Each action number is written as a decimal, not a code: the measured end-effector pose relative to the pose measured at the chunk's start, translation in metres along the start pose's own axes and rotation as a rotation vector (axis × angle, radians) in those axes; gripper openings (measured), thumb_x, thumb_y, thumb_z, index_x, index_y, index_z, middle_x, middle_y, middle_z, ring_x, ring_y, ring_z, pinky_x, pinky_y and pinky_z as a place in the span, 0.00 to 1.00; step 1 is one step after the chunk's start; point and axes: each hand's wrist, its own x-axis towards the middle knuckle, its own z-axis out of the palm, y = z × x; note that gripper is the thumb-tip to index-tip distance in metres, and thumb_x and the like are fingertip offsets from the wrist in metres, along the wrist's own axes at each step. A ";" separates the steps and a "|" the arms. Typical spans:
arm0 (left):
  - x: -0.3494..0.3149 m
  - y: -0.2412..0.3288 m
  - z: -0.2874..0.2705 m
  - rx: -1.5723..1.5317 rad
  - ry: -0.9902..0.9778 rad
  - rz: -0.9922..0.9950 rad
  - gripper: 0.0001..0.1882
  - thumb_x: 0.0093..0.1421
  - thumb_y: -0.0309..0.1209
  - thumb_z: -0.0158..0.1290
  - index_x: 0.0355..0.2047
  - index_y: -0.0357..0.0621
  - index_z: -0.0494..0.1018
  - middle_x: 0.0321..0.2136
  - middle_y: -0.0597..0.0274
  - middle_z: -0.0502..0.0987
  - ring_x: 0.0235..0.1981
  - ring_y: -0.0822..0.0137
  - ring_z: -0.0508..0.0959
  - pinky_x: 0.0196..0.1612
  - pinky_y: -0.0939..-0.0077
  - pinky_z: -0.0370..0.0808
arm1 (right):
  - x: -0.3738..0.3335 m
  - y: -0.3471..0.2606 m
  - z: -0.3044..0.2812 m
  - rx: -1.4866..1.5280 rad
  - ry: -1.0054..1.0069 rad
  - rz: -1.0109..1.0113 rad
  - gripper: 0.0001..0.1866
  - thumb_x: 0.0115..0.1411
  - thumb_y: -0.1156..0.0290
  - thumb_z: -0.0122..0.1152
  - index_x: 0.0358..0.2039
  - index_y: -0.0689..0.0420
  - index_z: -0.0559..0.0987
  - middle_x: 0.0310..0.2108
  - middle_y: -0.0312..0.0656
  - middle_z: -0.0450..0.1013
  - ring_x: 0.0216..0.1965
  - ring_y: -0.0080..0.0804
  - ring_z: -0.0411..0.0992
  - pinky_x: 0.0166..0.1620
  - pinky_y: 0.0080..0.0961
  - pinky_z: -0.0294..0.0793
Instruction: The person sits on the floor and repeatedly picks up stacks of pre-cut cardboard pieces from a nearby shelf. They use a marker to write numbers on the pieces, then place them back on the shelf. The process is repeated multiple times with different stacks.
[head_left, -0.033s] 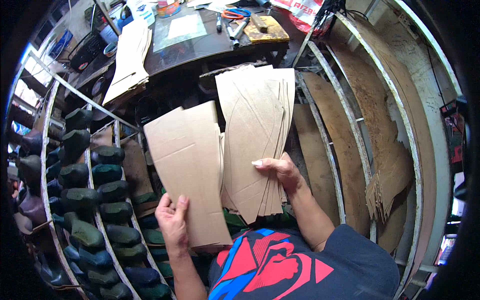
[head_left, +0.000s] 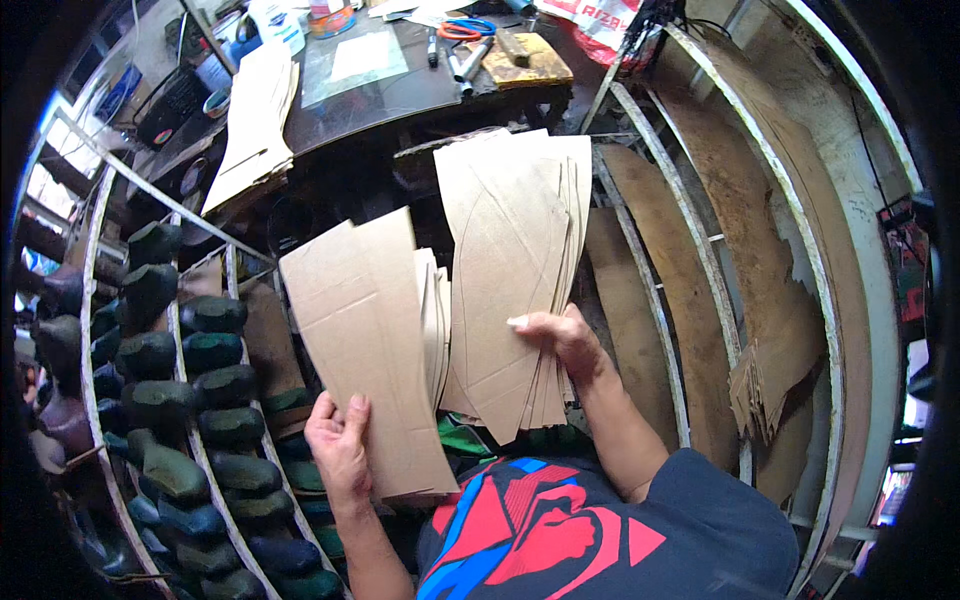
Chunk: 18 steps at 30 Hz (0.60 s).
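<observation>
My left hand [head_left: 342,445] is closed on the lower left edge of a stack of brown cardboard pieces [head_left: 368,340], thumb on top. The front piece is wide with gently curved sides, and several paler edges show behind it at the right. In my right hand [head_left: 572,350] is a second stack, fanned cardboard sheets [head_left: 500,250] with curved lines marked on the front one. The thumb presses on its face; the other fingers are hidden behind. Both stacks are held up side by side before my body, with a narrow gap between their upper parts.
On the left, a rack holds several dark shoe lasts [head_left: 165,465]. Large cardboard sheets [head_left: 735,190] lie on a metal-framed rack at the right. Ahead, a dark table [head_left: 390,100] bears markers, scissors [head_left: 468,28], a yellow block [head_left: 545,65] and another cardboard stack [head_left: 255,120].
My left hand has shifted slightly left with its stack, and the gap between the two stacks has widened. More sheet edges now show behind the left front piece. My right hand has barely moved.
</observation>
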 end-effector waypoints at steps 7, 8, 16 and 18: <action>-0.005 -0.002 0.017 1.171 0.203 0.326 0.30 0.61 0.32 0.66 0.62 0.36 0.73 0.59 0.44 0.70 0.55 0.54 0.76 0.51 0.63 0.77 | -0.002 -0.017 -0.023 -0.003 0.053 -0.053 0.15 0.53 0.72 0.67 0.39 0.67 0.87 0.35 0.45 0.84 0.38 0.30 0.82 0.50 0.27 0.81; -0.003 0.000 0.026 1.009 0.225 0.287 0.29 0.62 0.32 0.66 0.61 0.37 0.74 0.58 0.46 0.71 0.54 0.55 0.76 0.50 0.63 0.77 | -0.004 -0.019 -0.016 -0.025 0.047 -0.059 0.15 0.52 0.72 0.68 0.39 0.67 0.87 0.35 0.45 0.84 0.39 0.30 0.82 0.50 0.27 0.80; 0.016 0.007 0.080 0.525 -0.095 0.212 0.28 0.63 0.30 0.67 0.60 0.33 0.73 0.54 0.53 0.78 0.47 0.66 0.81 0.48 0.73 0.80 | -0.016 -0.015 0.047 0.061 -0.114 0.040 0.31 0.53 0.74 0.72 0.57 0.69 0.76 0.48 0.47 0.80 0.48 0.34 0.80 0.53 0.33 0.80; 0.015 0.001 0.073 0.272 -0.067 0.161 0.27 0.64 0.28 0.66 0.60 0.32 0.72 0.51 0.52 0.80 0.47 0.67 0.82 0.49 0.73 0.80 | -0.017 -0.016 0.048 0.078 -0.120 0.049 0.31 0.52 0.73 0.72 0.57 0.69 0.76 0.48 0.47 0.80 0.48 0.34 0.80 0.54 0.33 0.80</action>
